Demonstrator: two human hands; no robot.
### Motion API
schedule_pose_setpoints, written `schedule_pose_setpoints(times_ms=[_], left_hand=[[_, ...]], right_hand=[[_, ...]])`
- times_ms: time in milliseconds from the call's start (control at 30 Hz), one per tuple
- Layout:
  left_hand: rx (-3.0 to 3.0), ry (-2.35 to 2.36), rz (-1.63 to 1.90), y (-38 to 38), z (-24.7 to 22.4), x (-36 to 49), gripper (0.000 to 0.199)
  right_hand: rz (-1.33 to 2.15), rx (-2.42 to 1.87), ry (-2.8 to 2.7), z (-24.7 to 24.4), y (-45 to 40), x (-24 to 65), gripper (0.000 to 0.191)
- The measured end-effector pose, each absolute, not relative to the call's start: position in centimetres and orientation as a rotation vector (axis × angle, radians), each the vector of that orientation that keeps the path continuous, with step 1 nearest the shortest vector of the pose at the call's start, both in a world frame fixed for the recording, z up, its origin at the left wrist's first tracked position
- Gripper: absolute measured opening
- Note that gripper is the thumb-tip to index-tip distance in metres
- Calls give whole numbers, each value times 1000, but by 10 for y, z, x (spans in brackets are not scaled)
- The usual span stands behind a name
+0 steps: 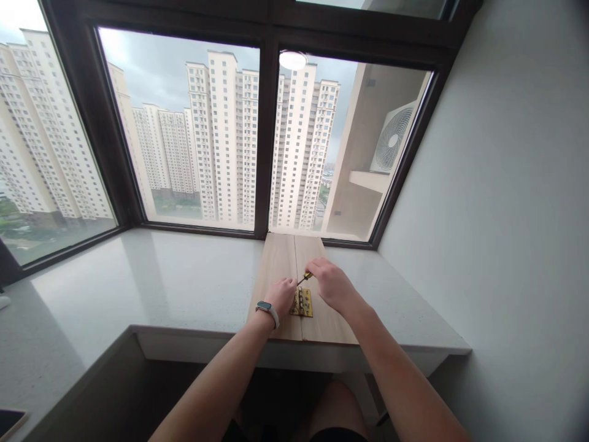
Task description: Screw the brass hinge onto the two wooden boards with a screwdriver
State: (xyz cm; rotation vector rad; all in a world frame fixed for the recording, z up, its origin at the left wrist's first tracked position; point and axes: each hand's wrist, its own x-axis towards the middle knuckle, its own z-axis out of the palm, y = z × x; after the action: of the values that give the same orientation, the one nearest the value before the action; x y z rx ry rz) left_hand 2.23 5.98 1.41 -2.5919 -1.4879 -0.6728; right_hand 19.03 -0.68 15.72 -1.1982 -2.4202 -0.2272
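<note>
My right hand (332, 283) is closed round the yellow handle of a screwdriver (307, 275), whose thin shaft slants down to the left. At the shaft's lower end the fingers of my left hand (281, 296) are pressed together; what they pinch is hidden. A brass-coloured hinge (306, 303) lies across the seam between two light wooden boards, the left board (278, 261) and the right board (311, 248). My left hand covers part of the hinge's left leaf. Several holes show in its right leaf. A watch with a pale strap (267, 310) is on my left wrist.
Both boards rest on a pale stone counter (197, 276) that runs along dark-framed windows (265, 141). A white wall (483, 202) rises at the right. The counter's front edge (184, 330) is close to my forearms. A dark flat object (11, 422) is at the lower left corner.
</note>
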Motion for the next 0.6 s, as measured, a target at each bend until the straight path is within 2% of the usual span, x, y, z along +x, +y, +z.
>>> schedule_pose_setpoints(times_ms=[233, 600], left_hand=[[-2599, -1547, -657, 63, 18, 24, 20], [-2662, -1688, -544, 81, 22, 26, 34]], right_hand=[[-137, -1177, -2145, 144, -15, 218, 31], [-109, -1181, -1870, 97, -35, 242, 25]])
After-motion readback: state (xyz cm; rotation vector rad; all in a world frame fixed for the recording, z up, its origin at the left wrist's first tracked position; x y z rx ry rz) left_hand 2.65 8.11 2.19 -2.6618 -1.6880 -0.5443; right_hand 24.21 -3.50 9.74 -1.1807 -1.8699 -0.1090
